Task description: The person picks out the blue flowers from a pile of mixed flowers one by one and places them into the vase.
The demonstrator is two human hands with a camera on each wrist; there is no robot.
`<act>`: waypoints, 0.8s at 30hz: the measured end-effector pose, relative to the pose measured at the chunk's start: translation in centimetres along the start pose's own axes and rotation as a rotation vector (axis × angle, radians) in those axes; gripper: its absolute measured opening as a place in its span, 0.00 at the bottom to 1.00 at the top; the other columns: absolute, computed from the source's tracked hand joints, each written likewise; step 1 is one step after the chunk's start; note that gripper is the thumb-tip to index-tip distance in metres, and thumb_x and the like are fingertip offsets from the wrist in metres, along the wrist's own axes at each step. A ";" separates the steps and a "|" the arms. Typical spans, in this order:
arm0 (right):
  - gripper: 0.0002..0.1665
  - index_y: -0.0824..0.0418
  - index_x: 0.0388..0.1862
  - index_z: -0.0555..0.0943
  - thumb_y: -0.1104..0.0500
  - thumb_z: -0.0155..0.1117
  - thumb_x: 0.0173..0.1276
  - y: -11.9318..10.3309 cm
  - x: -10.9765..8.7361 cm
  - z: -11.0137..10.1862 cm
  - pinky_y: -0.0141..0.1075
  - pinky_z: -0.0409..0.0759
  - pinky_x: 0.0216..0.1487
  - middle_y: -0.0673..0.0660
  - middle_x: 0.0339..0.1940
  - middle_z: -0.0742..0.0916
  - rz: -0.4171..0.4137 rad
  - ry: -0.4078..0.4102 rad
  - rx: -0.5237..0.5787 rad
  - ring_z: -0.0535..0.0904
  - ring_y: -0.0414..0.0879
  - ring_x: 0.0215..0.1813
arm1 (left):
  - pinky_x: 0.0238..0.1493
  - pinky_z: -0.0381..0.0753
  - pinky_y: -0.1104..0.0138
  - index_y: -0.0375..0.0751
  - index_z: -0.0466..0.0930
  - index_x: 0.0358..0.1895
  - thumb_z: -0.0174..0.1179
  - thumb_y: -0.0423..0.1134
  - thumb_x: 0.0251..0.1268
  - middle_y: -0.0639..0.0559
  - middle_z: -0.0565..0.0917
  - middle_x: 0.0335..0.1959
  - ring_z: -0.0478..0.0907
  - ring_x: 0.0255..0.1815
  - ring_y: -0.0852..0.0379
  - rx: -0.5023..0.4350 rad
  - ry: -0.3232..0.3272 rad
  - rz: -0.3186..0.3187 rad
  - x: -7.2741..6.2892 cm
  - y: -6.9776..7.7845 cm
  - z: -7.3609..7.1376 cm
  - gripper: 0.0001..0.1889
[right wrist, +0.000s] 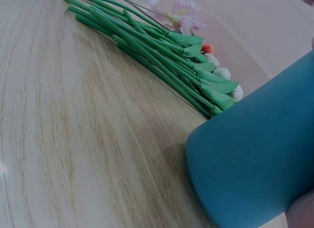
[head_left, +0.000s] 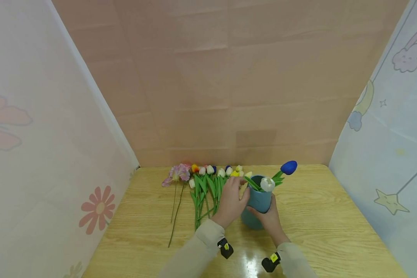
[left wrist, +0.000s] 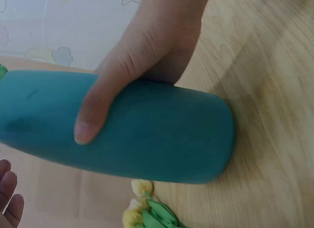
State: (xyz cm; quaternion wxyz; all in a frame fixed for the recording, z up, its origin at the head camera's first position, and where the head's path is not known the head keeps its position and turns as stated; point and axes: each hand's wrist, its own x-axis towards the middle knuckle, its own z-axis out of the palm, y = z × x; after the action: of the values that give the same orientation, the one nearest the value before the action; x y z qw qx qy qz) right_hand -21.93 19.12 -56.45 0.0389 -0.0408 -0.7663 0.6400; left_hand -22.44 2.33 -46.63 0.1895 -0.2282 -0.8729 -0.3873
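Observation:
A blue vase [head_left: 259, 200] stands on the wooden table, its opening facing up. A white tulip [head_left: 267, 184] leans over its rim, and a blue tulip [head_left: 289, 167] sticks out to the right. My right hand [head_left: 272, 221] grips the vase from the right, with its thumb across the front, as the left wrist view also shows. Beside the rim, my left hand [head_left: 232, 201] has its fingertips near a green leaf [head_left: 252, 183]; whether they touch it I cannot tell. Its relaxed fingers [left wrist: 11, 193] show nothing held in the left wrist view.
Left of the vase lie several tulips with green stems [right wrist: 147, 51], white, yellow, blue and orange. Farther left are pink-purple flowers [head_left: 177, 173] on thin stems. A brown backdrop [head_left: 194, 96] rises behind the table [head_left: 135, 239], with printed white panels on both sides.

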 end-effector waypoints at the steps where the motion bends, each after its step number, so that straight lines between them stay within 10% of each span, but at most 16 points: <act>1: 0.62 0.52 0.78 0.40 0.52 0.74 0.58 -0.1 0.0 0.0 0.63 0.59 0.67 0.65 0.73 0.61 0.008 -0.001 0.000 0.59 0.63 0.72 | 0.45 0.74 0.66 0.41 0.74 0.52 0.52 0.41 0.73 0.49 0.76 0.46 0.73 0.42 0.56 -0.016 -0.002 -0.006 -0.1 -0.4 0.0 0.11; 11: 0.65 0.49 0.79 0.38 0.50 0.74 0.58 -0.2 -0.1 -0.2 0.65 0.59 0.66 0.65 0.75 0.58 0.042 -0.008 -0.006 0.56 0.65 0.73 | 0.39 0.75 0.66 0.41 0.75 0.48 0.53 0.32 0.70 0.50 0.76 0.42 0.73 0.37 0.57 -0.005 0.045 -0.230 -1.3 -5.8 -0.6 0.07; 24: 0.64 0.49 0.79 0.37 0.51 0.74 0.59 -0.7 -0.4 -0.2 0.66 0.56 0.67 0.66 0.76 0.57 0.056 -0.021 0.004 0.54 0.65 0.75 | 0.32 0.74 0.66 0.39 0.78 0.42 0.52 0.31 0.69 0.50 0.77 0.36 0.74 0.33 0.58 0.097 -0.182 -0.404 -4.9 -11.1 -0.3 0.05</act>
State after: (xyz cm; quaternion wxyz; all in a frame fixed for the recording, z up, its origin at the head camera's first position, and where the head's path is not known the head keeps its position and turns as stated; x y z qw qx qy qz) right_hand -21.47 19.17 -55.73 0.0132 -0.0553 -0.7640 0.6428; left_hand -24.39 -5.77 -55.46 0.0395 -0.0734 -0.9320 -0.3528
